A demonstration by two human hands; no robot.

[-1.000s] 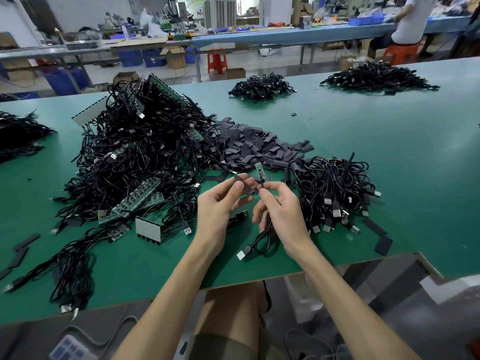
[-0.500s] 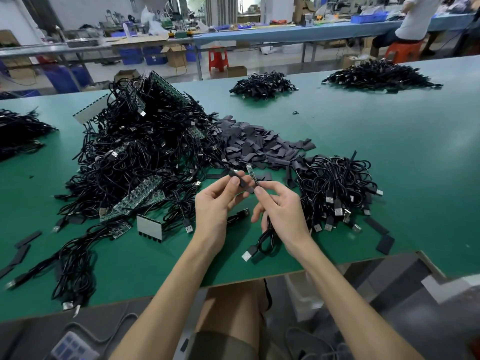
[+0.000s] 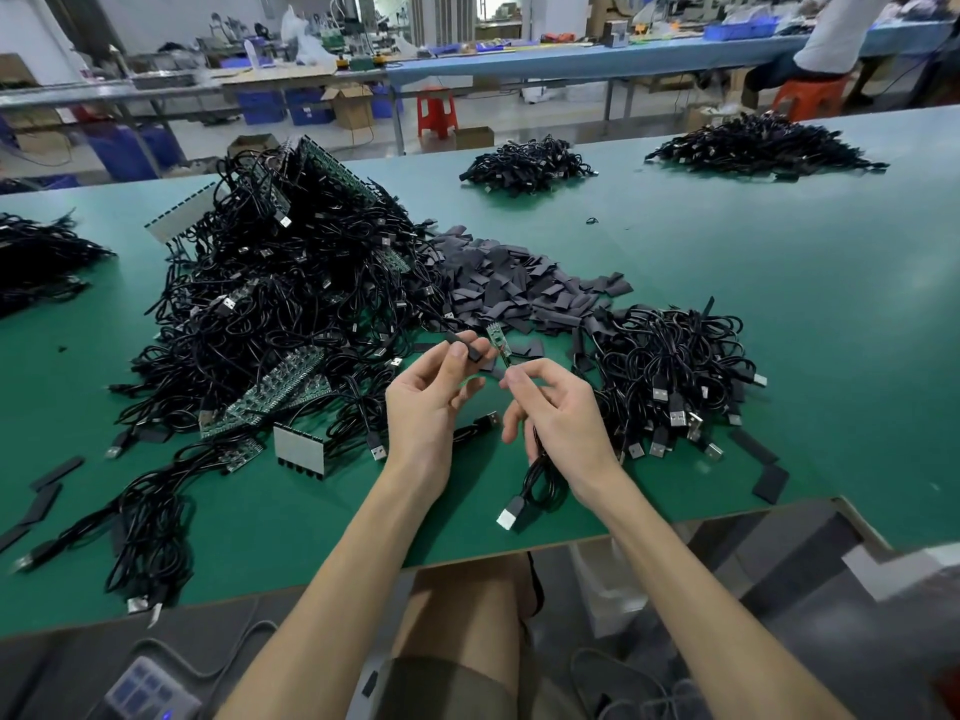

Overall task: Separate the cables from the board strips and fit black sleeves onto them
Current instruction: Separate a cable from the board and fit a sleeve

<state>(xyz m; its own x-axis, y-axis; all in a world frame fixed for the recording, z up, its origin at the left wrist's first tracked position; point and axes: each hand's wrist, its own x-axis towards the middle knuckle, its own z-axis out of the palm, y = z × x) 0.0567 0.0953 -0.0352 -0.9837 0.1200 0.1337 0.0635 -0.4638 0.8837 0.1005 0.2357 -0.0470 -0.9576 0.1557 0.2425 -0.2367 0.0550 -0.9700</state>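
Note:
My left hand [image 3: 431,402] pinches a flat black sleeve [image 3: 465,346] between thumb and fingers. Just to its right, my right hand [image 3: 558,413] pinches a black cable below its small green board end [image 3: 498,341], which points up. The cable's coil and USB plug [image 3: 511,514] hang under that hand onto the green table [image 3: 779,262]. The sleeve and the board end are a short gap apart. Behind the hands lies a heap of loose black sleeves [image 3: 519,288]. A big tangle of cables on green board strips [image 3: 280,298] fills the left.
A pile of finished cables [image 3: 670,366] lies right of my hands. Two more cable piles [image 3: 524,166] [image 3: 758,145] sit at the back, another at the far left [image 3: 36,262]. Stray sleeves [image 3: 763,470] lie near the front edge. A seated person [image 3: 831,39] works beyond.
Both hands have drifted a little apart, with the sleeve and the board end still held up between them. The piles have not moved.

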